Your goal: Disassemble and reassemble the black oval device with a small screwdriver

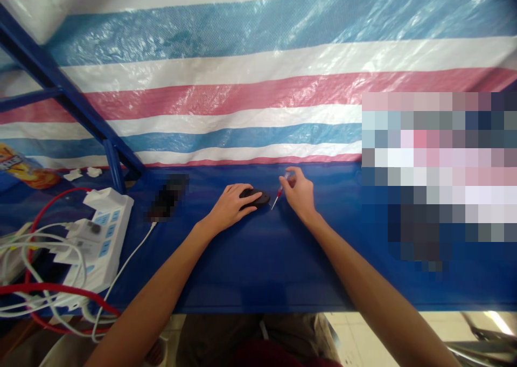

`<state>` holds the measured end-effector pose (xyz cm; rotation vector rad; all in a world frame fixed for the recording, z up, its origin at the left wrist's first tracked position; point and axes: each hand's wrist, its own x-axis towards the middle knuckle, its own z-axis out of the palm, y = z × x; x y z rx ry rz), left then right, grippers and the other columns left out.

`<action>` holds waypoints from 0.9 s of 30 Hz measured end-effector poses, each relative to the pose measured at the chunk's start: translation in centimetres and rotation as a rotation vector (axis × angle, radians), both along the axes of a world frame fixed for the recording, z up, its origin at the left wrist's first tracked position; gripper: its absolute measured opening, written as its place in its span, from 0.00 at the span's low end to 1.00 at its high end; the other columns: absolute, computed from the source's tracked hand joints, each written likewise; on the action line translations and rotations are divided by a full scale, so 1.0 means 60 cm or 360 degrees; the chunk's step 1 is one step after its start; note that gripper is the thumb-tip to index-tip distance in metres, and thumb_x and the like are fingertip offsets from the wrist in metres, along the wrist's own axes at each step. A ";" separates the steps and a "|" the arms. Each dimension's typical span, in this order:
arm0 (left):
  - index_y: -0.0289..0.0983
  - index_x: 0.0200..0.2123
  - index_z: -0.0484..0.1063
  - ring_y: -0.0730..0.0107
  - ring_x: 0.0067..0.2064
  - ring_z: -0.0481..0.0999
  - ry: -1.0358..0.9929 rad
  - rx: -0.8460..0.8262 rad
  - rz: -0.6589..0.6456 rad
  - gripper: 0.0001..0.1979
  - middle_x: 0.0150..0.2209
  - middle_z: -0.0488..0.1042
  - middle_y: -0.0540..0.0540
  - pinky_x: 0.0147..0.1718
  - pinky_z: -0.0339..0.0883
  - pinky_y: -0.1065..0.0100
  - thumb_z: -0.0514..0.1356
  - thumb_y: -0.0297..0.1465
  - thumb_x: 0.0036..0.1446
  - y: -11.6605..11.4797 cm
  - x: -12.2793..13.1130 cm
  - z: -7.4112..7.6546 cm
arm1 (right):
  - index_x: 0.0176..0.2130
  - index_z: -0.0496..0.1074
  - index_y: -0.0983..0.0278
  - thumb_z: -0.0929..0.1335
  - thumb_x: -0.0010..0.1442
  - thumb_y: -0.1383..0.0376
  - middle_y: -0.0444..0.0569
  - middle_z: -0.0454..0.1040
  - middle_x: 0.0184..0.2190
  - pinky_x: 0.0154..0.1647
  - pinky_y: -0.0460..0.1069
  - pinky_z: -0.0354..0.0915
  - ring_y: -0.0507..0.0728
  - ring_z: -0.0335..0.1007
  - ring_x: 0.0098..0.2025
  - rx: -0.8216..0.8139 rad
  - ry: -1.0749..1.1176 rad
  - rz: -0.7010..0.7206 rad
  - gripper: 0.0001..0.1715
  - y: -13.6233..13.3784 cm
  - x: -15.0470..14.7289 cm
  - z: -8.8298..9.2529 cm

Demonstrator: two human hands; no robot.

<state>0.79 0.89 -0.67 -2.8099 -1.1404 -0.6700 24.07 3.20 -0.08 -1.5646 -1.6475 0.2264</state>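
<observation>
My left hand [235,205] grips a small black computer mouse [263,198] on the blue tabletop, fingers over its left part. Only the mouse's right end shows clearly; the rest lies under the fingers. Just right of it, my right hand [299,194] is closed round the clear handle of a screwdriver [279,193] with a red collar. Its thin metal shaft slants down and left, with the tip close to the mouse's right end. Whether the tip touches the mouse I cannot tell.
To the left lie a phone [168,197], blurred out, with a white cable, and a white power strip [118,243] among tangled white and red cords. A blue metal frame [81,108] rises there, near a snack bag [30,167]. A pixelated area covers the right side. Striped sheeting [242,81] hangs behind.
</observation>
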 end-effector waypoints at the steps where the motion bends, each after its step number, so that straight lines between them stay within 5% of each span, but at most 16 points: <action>1: 0.47 0.57 0.67 0.57 0.56 0.66 -0.0007 0.0003 -0.0001 0.20 0.54 0.67 0.41 0.53 0.59 0.54 0.56 0.38 0.63 0.000 0.000 0.000 | 0.48 0.67 0.63 0.64 0.60 0.57 0.44 0.74 0.26 0.35 0.49 0.64 0.57 0.72 0.29 0.0062 0.0093 -0.0004 0.18 0.000 0.001 0.001; 12: 0.43 0.55 0.69 0.59 0.55 0.67 -0.0099 0.0019 0.0033 0.18 0.53 0.68 0.41 0.53 0.60 0.56 0.54 0.39 0.64 -0.010 0.011 0.006 | 0.50 0.63 0.63 0.65 0.60 0.54 0.42 0.70 0.27 0.38 0.49 0.66 0.53 0.70 0.30 0.0557 0.0647 -0.0097 0.22 -0.024 -0.004 0.030; 23: 0.43 0.56 0.68 0.60 0.56 0.67 -0.0146 -0.0011 0.0038 0.19 0.54 0.69 0.42 0.54 0.60 0.56 0.55 0.39 0.64 -0.010 0.012 0.007 | 0.48 0.64 0.62 0.66 0.60 0.54 0.41 0.68 0.26 0.37 0.49 0.66 0.53 0.69 0.29 0.0550 0.0655 -0.0070 0.20 -0.024 -0.007 0.024; 27: 0.42 0.56 0.67 0.60 0.56 0.67 -0.0168 -0.0010 0.0033 0.20 0.54 0.69 0.42 0.54 0.59 0.57 0.56 0.40 0.62 -0.011 0.014 0.007 | 0.45 0.67 0.63 0.65 0.59 0.56 0.41 0.70 0.24 0.38 0.50 0.64 0.54 0.68 0.27 0.0413 0.0348 -0.0086 0.17 -0.017 -0.002 0.020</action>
